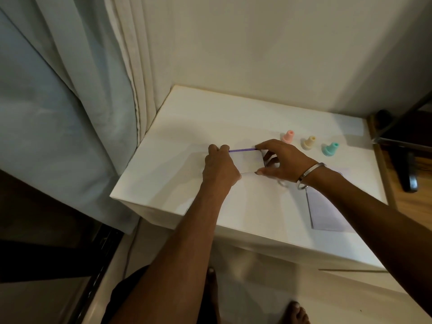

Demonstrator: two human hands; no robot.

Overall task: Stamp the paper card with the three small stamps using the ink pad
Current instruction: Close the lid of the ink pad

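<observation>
While three small stamps wait in a row at the back of the white table (pixel 177 127), a person holds a flat white case with a purple edge, most likely the ink pad (pixel 245 160), between both hands. The left hand (pixel 221 168) curls its fingers round the case's left end, and the right hand (pixel 278 160) pinches the right end between thumb and fingertips, a two-sided hold that suits steadying or prising open a lid; whether it is open cannot be told. Just beyond the right hand stand the pink stamp (pixel 288 136), the cream stamp (pixel 309 142) and the teal stamp (pixel 330 148), upright and untouched, within easy reach. Near the front right of the table, partly under the right forearm, lies the pale paper card (pixel 327 211), flat and ready for stamping.
</observation>
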